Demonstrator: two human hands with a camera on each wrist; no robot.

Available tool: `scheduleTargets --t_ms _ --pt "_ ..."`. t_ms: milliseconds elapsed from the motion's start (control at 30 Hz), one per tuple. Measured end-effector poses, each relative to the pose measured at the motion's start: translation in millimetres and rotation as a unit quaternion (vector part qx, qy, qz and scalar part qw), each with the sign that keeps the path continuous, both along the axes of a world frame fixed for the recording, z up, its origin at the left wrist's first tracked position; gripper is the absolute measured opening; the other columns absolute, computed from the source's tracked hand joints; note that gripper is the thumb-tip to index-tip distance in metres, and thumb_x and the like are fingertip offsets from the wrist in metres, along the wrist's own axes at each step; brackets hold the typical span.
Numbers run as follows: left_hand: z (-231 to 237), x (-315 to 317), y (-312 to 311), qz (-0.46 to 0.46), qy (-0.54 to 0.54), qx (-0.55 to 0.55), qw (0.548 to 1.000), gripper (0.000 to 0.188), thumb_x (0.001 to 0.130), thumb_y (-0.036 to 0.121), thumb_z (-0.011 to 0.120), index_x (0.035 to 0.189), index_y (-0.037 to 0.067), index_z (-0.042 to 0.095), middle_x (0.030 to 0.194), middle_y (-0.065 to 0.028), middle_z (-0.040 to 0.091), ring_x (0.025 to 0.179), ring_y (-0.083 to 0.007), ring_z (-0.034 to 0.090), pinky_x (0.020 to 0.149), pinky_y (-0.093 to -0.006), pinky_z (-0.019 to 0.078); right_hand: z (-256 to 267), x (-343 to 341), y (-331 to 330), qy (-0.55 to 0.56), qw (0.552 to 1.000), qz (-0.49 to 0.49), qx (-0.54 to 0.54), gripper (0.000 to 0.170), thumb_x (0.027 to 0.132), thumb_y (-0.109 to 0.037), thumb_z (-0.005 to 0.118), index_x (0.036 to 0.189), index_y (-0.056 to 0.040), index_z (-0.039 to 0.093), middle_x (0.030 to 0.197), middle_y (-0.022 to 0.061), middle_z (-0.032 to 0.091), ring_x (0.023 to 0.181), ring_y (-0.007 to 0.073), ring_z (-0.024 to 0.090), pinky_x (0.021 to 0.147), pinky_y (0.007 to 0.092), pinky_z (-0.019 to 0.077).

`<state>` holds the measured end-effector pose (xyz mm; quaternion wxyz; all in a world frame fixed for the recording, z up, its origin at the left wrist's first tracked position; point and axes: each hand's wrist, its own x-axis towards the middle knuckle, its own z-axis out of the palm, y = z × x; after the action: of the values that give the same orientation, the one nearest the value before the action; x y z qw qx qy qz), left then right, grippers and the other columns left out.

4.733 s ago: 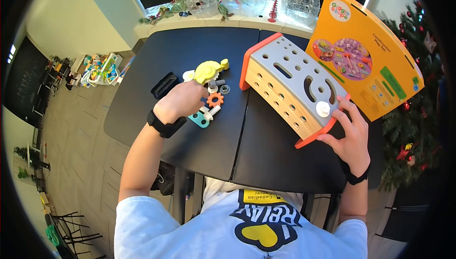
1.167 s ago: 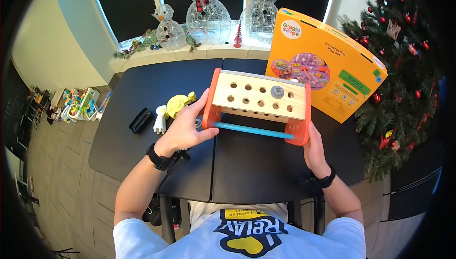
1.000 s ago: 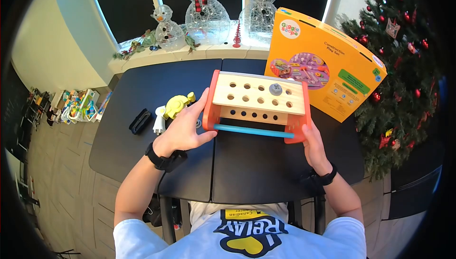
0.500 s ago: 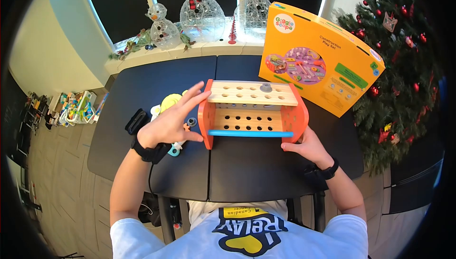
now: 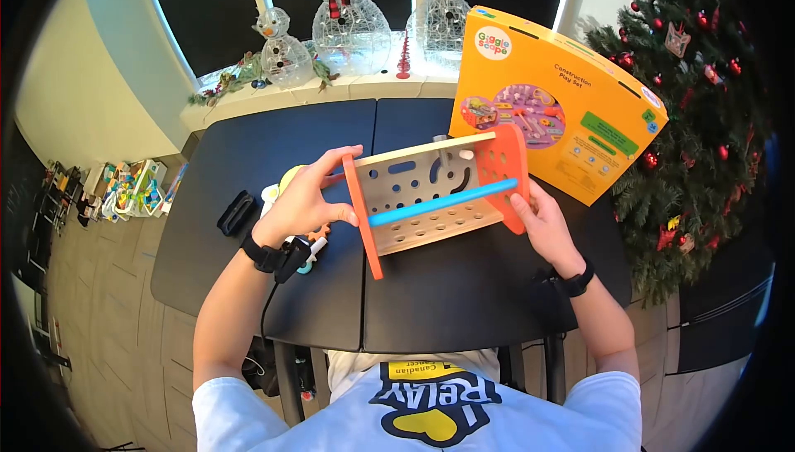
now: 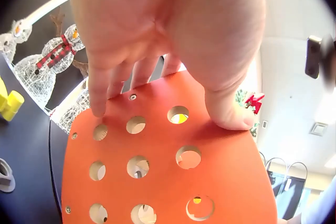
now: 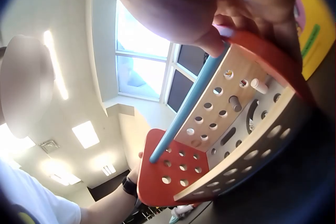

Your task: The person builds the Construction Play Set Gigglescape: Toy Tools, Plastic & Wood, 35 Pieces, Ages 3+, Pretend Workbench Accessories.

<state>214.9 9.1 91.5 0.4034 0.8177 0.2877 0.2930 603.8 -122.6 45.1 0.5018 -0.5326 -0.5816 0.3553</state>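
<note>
Logging remotely: I read the perforated box (image 5: 418, 174) centred between the grips, long axis slanting from between 8 and 9 o'clock up to between 2 and 3. Left grip (image 5: 302, 203) spans the left orange end panel (image 5: 364, 232), thumb on its near edge; right grip (image 5: 546, 224) pinches the right orange end panel (image 5: 507, 154). Both closed on the box, neither nearer; I judge that axis to be key. Blue rod (image 5: 439, 203) faces 6 o'clock. Contact with the table (image 5: 431, 303): cannot tell.
</note>
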Motion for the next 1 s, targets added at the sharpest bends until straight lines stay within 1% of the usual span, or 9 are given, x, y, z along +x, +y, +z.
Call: scheduleTargets --t_ms 67,200,300,400,533,733,867,967,1000 --pt "-2.3 -1.2 -0.2 0.010 -0.016 -0.013 1.000 0.110 0.061 0.034 0.101 0.153 0.008 0.046 0.149 -0.0116 0.058 0.142 -0.0290 0.053 0.121 -0.0515 0.0423 4.9 0.7 7.0 0.025 0.999 0.023 -0.019 0.043 0.112 -0.013 0.051 0.152 0.0017 0.048 0.137 0.0081 0.066 0.123 0.0117 0.062 0.106 0.0296 0.0484" --pt "-2.5 -2.7 -2.5 0.034 0.008 -0.009 0.999 0.102 0.069 0.036 0.099 0.150 0.006 0.045 0.146 -0.0133 0.059 0.138 -0.0293 0.057 0.120 -0.0492 0.0443 6.6 1.7 22.2 0.109 0.993 0.033 -0.030 0.044 0.112 -0.010 0.049 0.155 0.0005 0.045 0.141 0.0097 0.064 0.131 0.0153 0.059 0.113 0.0326 0.0441" --pt "-4.4 -5.5 -3.9 0.040 0.001 -0.046 0.998 0.094 0.073 0.037 0.097 0.145 0.003 0.046 0.142 -0.0146 0.060 0.132 -0.0295 0.061 0.114 -0.0456 0.0488 8.3 0.5 32.3 0.103 0.994 0.027 -0.033 0.044 0.112 -0.011 0.049 0.154 0.0014 0.045 0.149 0.0098 0.058 0.137 0.0168 0.054 0.118 0.0331 0.0386" --pt "-9.0 -5.6 -6.0 0.050 -0.025 -0.090 0.994 0.081 0.081 0.031 0.093 0.140 -0.001 0.047 0.133 -0.0136 0.063 0.126 -0.0265 0.064 0.108 -0.0412 0.0520 5.3 -0.4 47.2 0.075 0.997 0.009 -0.006 0.043 0.112 -0.011 0.050 0.153 0.0015 0.047 0.147 0.0095 0.059 0.137 0.0155 0.053 0.117 0.0322 0.0387" --pt "-8.0 -5.8 -19.0 0.072 -0.029 -0.126 0.989 0.060 0.094 0.025 0.082 0.136 -0.003 0.050 0.127 -0.0132 0.067 0.120 -0.0237 0.067 0.101 -0.0379 0.0541 -3.4 3.7 73.4 -0.007 0.998 -0.043 0.037 0.039 0.109 -0.010 0.054 0.147 0.0002 0.054 0.134 0.0112 0.068 0.124 0.0168 0.062 0.107 0.0314 0.0462" --pt "-12.9 -9.5 -38.7 0.081 0.033 -0.084 0.993 0.039 0.100 0.028 0.075 0.125 -0.001 0.064 0.107 -0.0096 0.077 0.101 -0.0180 0.074 0.091 -0.0332 0.0571 -0.9 5.6 95.0 -0.076 0.991 -0.083 0.078 0.030 0.104 -0.008 0.061 0.133 -0.0020 0.066 0.113 0.0130 0.077 0.108 0.0185 0.071 0.098 0.0333 0.0524" --pt "-8.0 -11.1 -45.7 0.053 0.049 -0.079 0.994 0.033 0.100 0.026 0.074 0.119 0.000 0.071 0.100 -0.0085 0.079 0.095 -0.0173 0.076 0.087 -0.0326 0.0578 7.8 7.8 101.4 -0.133 0.986 -0.074 0.073 0.031 0.102 -0.010 0.064 0.132 -0.0012 0.067 0.122 0.0158 0.076 0.113 0.0246 0.071 0.100 0.0354 0.0521" --pt "-6.8 -10.5 -50.9 0.040 0.071 -0.065 0.995 0.031 0.100 0.025 0.073 0.120 0.001 0.073 0.100 -0.0102 0.079 0.094 -0.0190 0.076 0.086 -0.0332 0.0578 18.9 9.8 99.6 -0.165 0.984 -0.055 0.036 0.032 0.104 -0.006 0.060 0.135 0.0027 0.064 0.129 0.0099 0.071 0.119 0.0168 0.064 0.106 0.0319 0.0476" --pt "-4.8 -9.3 -53.8 0.037 0.087 -0.059 0.994 0.031 0.101 0.024 0.072 0.121 0.001 0.072 0.102 -0.0116 0.079 0.094 -0.0215 0.076 0.086 -0.0343 0.0578 14.6 14.7 102.4 -0.175 0.981 -0.054 0.064 0.034 0.102 -0.010 0.064 0.134 -0.0006 0.066 0.126 0.0157 0.074 0.118 0.0244 0.069 0.103 0.0356 0.0508"
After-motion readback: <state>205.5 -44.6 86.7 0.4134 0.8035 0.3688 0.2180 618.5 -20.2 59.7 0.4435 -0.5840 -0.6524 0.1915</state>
